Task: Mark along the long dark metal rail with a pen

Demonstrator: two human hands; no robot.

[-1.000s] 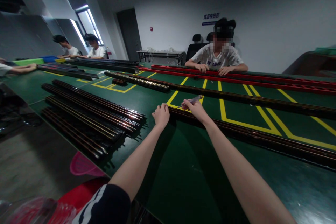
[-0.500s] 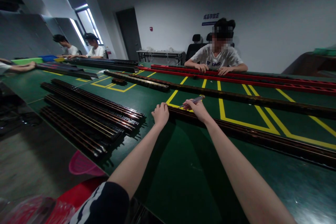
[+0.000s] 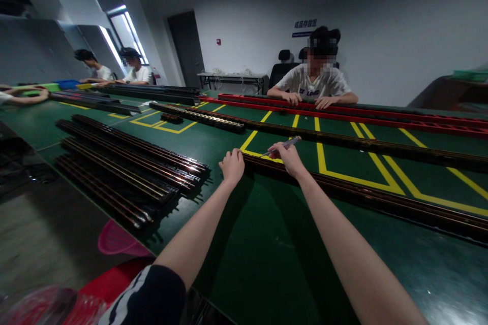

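A long dark rail [image 3: 366, 195] lies across the green table [image 3: 263, 244] from the middle to the right edge. My left hand [image 3: 232, 165] is curled over the rail's left end, fingers closed on it. My right hand [image 3: 290, 157] rests on the rail a little to the right. It pinches a thin clear-handled screwdriver [image 3: 284, 146], whose tip points left and down toward the rail.
A stack of dark rails [image 3: 129, 167] lies to the left. More long dark rails [image 3: 343, 139] and red rails [image 3: 343, 111] cross the table farther back. A person in a white shirt [image 3: 316, 84] sits opposite, with other people at the far left. A pink object [image 3: 114, 241] sits below the table edge.
My right hand and the screwdriver have shifted slightly right along the rail. The left hand stays on the rail's end.
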